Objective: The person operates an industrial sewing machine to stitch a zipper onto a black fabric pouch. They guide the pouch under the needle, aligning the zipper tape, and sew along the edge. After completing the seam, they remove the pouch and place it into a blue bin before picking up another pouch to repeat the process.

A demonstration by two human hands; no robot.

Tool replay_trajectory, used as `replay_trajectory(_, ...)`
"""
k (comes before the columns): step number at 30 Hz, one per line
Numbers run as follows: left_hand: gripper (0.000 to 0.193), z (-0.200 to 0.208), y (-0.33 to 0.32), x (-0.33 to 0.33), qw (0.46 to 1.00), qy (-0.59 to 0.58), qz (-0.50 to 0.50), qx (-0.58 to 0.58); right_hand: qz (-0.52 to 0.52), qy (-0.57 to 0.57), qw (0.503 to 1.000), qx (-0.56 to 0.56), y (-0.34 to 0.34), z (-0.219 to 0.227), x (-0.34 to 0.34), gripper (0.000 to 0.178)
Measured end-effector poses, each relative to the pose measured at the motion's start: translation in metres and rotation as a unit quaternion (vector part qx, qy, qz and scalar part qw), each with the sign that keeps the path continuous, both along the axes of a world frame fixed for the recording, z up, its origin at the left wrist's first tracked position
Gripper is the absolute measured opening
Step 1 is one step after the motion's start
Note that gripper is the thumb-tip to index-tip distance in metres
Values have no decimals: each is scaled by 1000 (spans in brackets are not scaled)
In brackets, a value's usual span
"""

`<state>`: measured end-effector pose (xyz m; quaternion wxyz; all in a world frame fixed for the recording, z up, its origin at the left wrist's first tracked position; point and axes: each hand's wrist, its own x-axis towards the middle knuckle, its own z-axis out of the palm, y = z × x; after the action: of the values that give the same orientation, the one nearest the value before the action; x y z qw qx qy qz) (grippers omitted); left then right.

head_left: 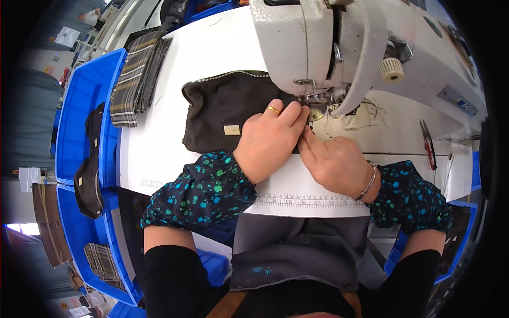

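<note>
A dark fabric pouch (222, 108) lies on the white sewing table, with a metal zipper curving along its far edge and a small cream label near its middle. Its right edge runs in at the presser foot (313, 99) of a white sewing machine (297, 47). My left hand (270, 135) rests over the pouch's right part, fingers bent together by the foot. Close against it, my right hand (336, 161) is closed, thumb and forefinger pinching at the pouch's right edge. The fingers cover the seam there.
Thread snippers (428, 143) lie at the table's right, and loose threads (374, 111) beside the machine. A stack of plaid fabric (139, 74) sits at the far left. Blue bins (71, 127) stand along the left side. A ruler strip (313, 200) follows the near edge.
</note>
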<state>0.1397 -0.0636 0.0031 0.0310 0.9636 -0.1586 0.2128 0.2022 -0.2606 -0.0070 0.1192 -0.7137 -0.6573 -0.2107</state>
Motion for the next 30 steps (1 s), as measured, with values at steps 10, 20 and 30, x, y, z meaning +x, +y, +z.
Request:
replay_trajectory(10, 46, 3, -7, 0, 999, 24, 25, 15, -22, -24, 999, 6, -2, -3, -1, 32)
replay_trajectory(20, 46, 22, 0, -14, 998, 47, 23, 17, -52, -13, 998, 32, -3, -7, -1, 31)
replay_trajectory(30, 38, 25, 0, -13, 998, -13, -58, -2, -25, -16, 999, 23, -3, -5, -19, 32)
